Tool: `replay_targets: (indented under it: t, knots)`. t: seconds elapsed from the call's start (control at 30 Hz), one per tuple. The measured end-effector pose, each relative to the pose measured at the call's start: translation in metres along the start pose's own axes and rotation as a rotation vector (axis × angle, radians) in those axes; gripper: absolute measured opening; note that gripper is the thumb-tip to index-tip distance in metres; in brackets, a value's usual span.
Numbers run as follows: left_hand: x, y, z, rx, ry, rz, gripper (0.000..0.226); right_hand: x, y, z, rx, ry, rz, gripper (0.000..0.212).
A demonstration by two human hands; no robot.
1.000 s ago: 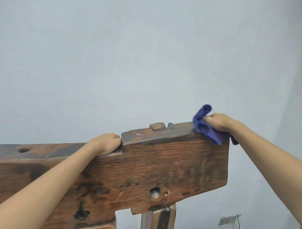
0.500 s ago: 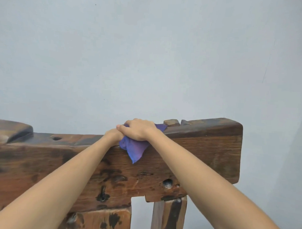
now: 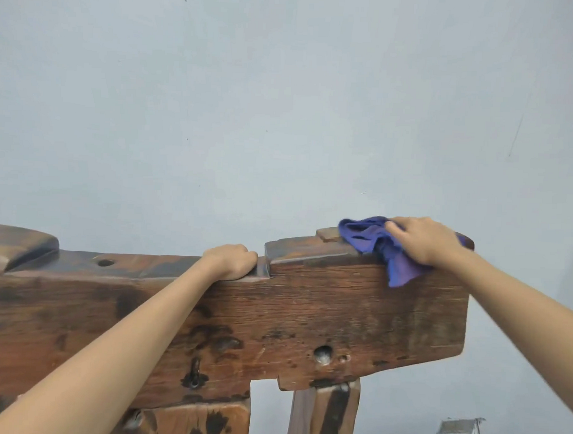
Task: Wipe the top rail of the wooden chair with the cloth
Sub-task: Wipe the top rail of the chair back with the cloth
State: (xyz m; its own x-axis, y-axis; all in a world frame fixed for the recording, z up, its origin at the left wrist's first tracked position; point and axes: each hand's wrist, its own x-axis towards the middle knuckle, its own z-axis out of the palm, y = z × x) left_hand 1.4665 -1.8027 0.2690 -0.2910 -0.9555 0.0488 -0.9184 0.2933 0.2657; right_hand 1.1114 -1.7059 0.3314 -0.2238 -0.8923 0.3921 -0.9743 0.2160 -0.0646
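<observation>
The cloth (image 3: 380, 244), a crumpled blue-purple rag, is pressed flat under the right hand (image 3: 422, 239) on the raised end of the top rail (image 3: 310, 250) of the wooden chair (image 3: 307, 315). The right hand is laid palm down with the fingers (image 3: 396, 227) spread loosely over the cloth rather than curled around it; part of the cloth is bunched just ahead of the fingertips, and a loose corner is draped below the hand over the front face of the rail. A small wooden block (image 3: 328, 234) standing proud of the rail is touched by the cloth's far edge. The left hand (image 3: 231, 260) is closed over the lower step of the rail, fingers hooked over its back edge, just beside the step up to the raised part. A round hole (image 3: 105, 262) is seen in the rail well beyond the left hand. A pale wall (image 3: 282, 103) is seen behind both hands.
</observation>
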Motion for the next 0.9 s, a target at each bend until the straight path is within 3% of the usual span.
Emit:
replay_targets:
  t: [0.17, 0.3, 0.37, 0.53, 0.7, 0.77, 0.83, 0.9]
  knots:
    - [0.008, 0.003, 0.004, -0.007, 0.027, -0.007, 0.041, 0.06, 0.009, -0.007, 0.082, -0.298, 0.253, 0.064]
    - [0.013, 0.004, 0.005, -0.008, 0.025, 0.004, 0.037, 0.089, -0.041, 0.015, 0.268, -0.546, 0.114, 0.039]
    - [0.015, 0.005, 0.005, -0.001, 0.018, 0.019, 0.034, 0.098, -0.056, 0.02, 0.263, -0.54, 0.148, 0.04]
    - [0.012, 0.008, 0.002, -0.01, -0.007, 0.017, 0.034, 0.089, -0.06, 0.022, 0.233, -0.425, 0.203, 0.067]
    - [0.011, 0.01, 0.002, -0.006, 0.005, 0.013, 0.029, 0.062, -0.087, 0.012, 0.352, -0.3, 0.046, 0.047]
    - [0.008, 0.012, 0.001, -0.016, 0.014, 0.005, 0.029, 0.049, -0.115, 0.009, 0.357, -0.298, -0.032, 0.053]
    - [0.008, 0.012, 0.001, -0.023, 0.021, 0.001, 0.032, 0.042, -0.156, 0.011, 0.269, -0.345, -0.103, 0.056]
    - [0.007, 0.011, 0.001, -0.019, 0.025, 0.014, 0.039, 0.04, -0.204, 0.023, 0.298, -0.465, -0.179, 0.041]
